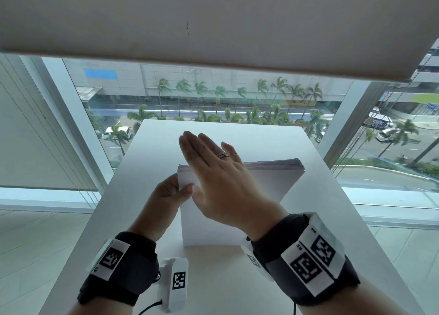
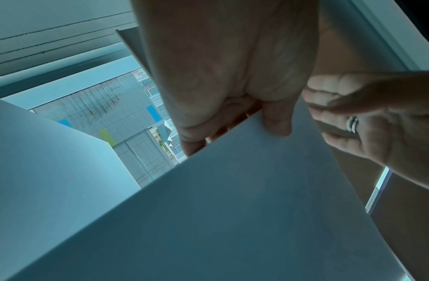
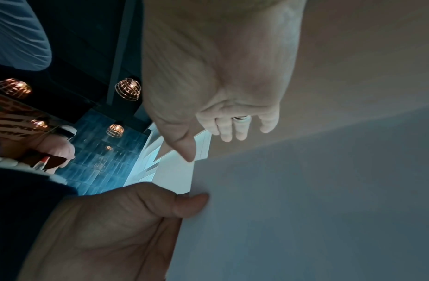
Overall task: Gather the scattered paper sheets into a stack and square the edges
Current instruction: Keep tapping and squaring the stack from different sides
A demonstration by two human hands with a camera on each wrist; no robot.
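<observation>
A thick stack of white paper sheets (image 1: 268,184) stands on its long edge on the white table (image 1: 237,134), tilted away from me. My left hand (image 1: 169,194) pinches the stack's left edge near the top corner, thumb on the near face, and the left wrist view shows that thumb (image 2: 278,123) on the paper (image 2: 232,209). My right hand (image 1: 213,165) is flat with straight fingers, lying over the stack's top edge at its left end. Whether it touches the edge I cannot tell. In the right wrist view the right hand (image 3: 220,76) reaches past the paper (image 3: 305,190).
The narrow table ends at a large window (image 1: 380,148), with a roller blind (image 1: 213,17) hanging overhead. A white marker block (image 1: 177,286) hangs from my left wrist band near the table's front. Bare tabletop lies on both sides of the stack.
</observation>
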